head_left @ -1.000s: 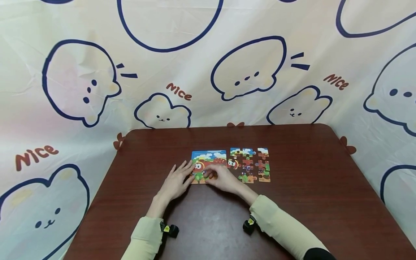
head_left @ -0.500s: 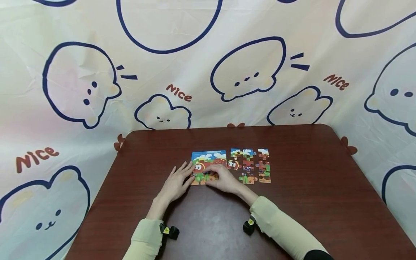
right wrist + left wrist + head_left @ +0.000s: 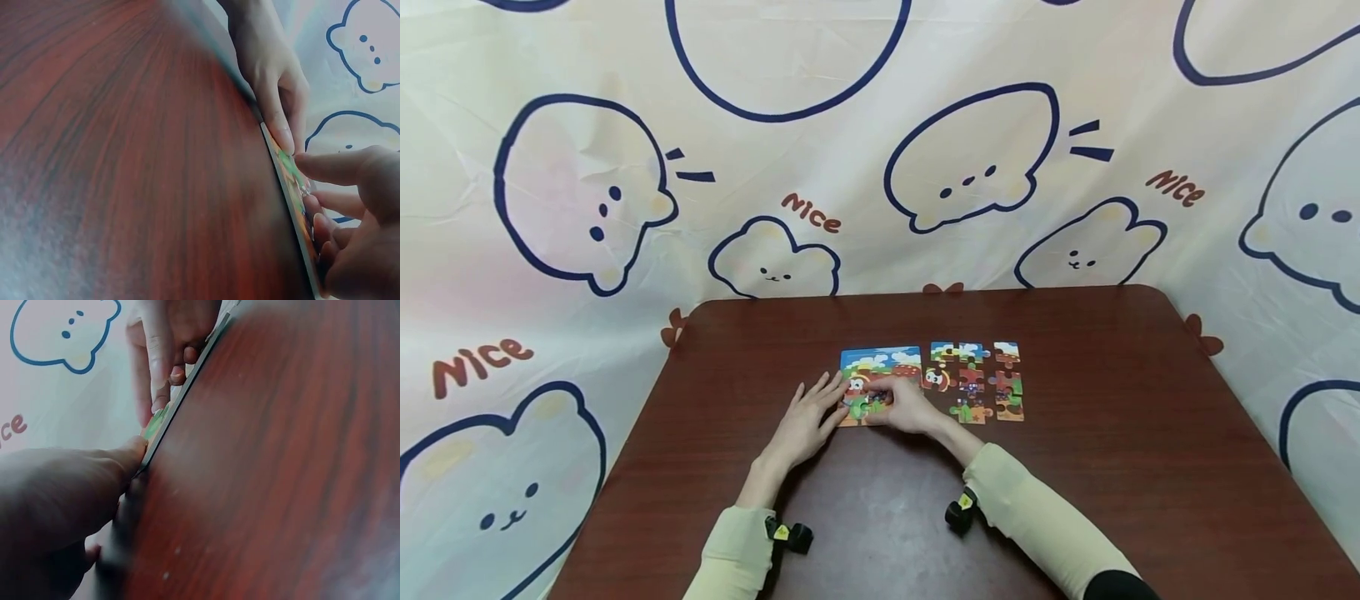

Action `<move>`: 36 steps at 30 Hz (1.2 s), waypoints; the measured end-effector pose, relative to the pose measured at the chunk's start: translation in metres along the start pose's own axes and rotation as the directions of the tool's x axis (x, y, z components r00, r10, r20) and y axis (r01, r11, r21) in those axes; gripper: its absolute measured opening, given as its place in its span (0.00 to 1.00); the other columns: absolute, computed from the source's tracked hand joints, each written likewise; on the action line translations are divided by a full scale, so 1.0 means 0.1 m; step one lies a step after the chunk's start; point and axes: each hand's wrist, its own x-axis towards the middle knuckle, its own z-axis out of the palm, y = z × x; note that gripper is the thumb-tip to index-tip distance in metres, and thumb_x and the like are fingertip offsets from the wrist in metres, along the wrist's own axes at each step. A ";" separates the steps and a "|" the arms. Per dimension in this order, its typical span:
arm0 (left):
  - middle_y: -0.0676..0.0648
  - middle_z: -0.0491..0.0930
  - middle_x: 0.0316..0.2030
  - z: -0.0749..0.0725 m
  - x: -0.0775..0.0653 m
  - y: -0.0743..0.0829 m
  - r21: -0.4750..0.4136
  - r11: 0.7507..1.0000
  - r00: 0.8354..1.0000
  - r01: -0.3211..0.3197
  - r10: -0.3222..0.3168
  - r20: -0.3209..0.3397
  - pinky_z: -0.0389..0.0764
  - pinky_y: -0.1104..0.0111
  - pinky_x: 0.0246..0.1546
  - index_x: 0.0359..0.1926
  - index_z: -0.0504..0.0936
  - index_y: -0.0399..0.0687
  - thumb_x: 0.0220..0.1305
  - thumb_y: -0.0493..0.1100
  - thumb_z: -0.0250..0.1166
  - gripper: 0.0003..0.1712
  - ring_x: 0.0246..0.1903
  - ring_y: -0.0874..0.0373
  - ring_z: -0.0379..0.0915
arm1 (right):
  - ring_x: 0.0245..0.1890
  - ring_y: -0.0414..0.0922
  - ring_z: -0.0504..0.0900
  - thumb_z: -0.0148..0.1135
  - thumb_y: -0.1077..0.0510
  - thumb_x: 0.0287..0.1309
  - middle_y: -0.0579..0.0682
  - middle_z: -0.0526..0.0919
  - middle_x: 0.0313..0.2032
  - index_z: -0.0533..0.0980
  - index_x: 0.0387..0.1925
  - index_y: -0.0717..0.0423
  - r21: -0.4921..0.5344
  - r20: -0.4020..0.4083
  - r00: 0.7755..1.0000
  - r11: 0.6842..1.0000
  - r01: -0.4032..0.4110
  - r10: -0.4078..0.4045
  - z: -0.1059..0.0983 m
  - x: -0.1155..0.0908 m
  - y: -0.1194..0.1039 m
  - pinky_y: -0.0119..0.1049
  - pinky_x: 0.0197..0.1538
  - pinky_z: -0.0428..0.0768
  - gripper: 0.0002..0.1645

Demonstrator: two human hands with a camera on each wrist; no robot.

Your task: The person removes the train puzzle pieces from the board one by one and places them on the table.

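Note:
A picture puzzle board [image 3: 891, 358] lies on the table, showing blue sky, a red round-eyed character and green plants. My left hand [image 3: 805, 421] rests flat with spread, straight fingers at the board's left edge, its thumb at the lower left corner. Over the lower part of the board, my right hand [image 3: 906, 404] has thumb and index finger bent round a small puzzle piece [image 3: 304, 187] at the board's surface. That hand's palm and curled fingers cover the board's lower right. In the right wrist view the two thumbs come close together beside a green patch.
Loose puzzle pieces [image 3: 972, 381] lie in columns just right of the board, some touching one another. The brown wooden table [image 3: 1112, 467] reaches back to a cloth backdrop [image 3: 865, 167] with cartoon drawings. A black wrist camera [image 3: 958, 517] sits at the right cuff.
My right hand and forearm have shifted slightly left over the board, and its thumb and index finger stand wider apart. My left hand has stayed in place.

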 end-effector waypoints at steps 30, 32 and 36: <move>0.44 0.61 0.86 0.08 -0.02 -0.02 0.007 1.000 0.998 0.007 -0.006 -0.062 0.43 0.35 0.88 0.82 0.72 0.50 0.87 0.50 0.57 0.30 0.88 0.42 0.52 | 0.45 0.46 0.90 0.82 0.59 0.60 0.46 0.96 0.42 0.86 0.65 0.52 -0.064 -0.214 0.976 0.998 0.016 -0.030 0.23 -0.02 -0.01 0.54 0.67 0.68 0.31; 0.44 0.61 0.86 0.09 -0.03 -0.02 0.004 1.000 0.998 0.005 -0.005 -0.063 0.43 0.34 0.88 0.83 0.71 0.50 0.87 0.50 0.57 0.30 0.88 0.42 0.51 | 0.46 0.47 0.91 0.82 0.59 0.60 0.46 0.96 0.42 0.86 0.65 0.52 -0.053 -0.227 0.974 0.999 0.010 -0.022 0.25 -0.03 0.00 0.58 0.70 0.67 0.31; 0.44 0.61 0.86 0.10 -0.04 0.00 -0.004 1.000 0.998 -0.001 0.000 -0.068 0.44 0.35 0.88 0.83 0.71 0.50 0.87 0.50 0.57 0.30 0.88 0.41 0.52 | 0.49 0.49 0.91 0.82 0.59 0.60 0.47 0.96 0.42 0.86 0.65 0.52 -0.027 -0.254 0.967 1.000 0.013 -0.019 0.28 -0.06 0.01 0.62 0.73 0.67 0.31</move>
